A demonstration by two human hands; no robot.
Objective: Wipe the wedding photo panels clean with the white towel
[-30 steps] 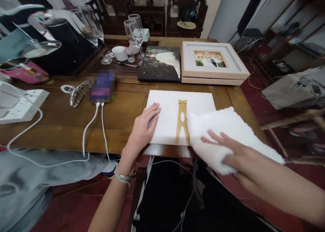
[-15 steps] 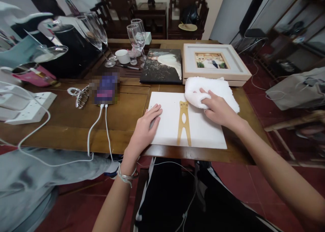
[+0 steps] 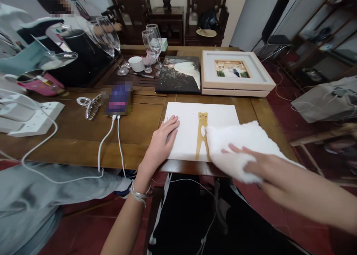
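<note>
A flat white panel (image 3: 184,132) lies at the table's front edge. Along its middle runs a gold two-legged piece (image 3: 202,126) with an oval cutout, shaped like a picture-frame stand. My left hand (image 3: 164,138) rests on the panel's left edge, fingers stretched out. At the right, my right hand (image 3: 251,160), smeared by motion, grips a white fluffy towel (image 3: 237,136). This towel covers the panel's lower right part, touches the right leg of the gold piece and hangs past the front edge. The right fingertips press into the cloth.
Behind the panel are a dark photo board (image 3: 178,74) and a pale framed photo (image 3: 237,71). Wine glasses (image 3: 152,43) and a white cup (image 3: 136,64) stand further back. Leftward lie a phone (image 3: 118,99) on cables, a hair claw (image 3: 90,105) and a power strip (image 3: 39,119). Another person sits left.
My right hand has pulled the towel from the panel's upper right corner toward me, down to the front edge. My left hand stays in place. Another person's arm now shows behind the glasses.
</note>
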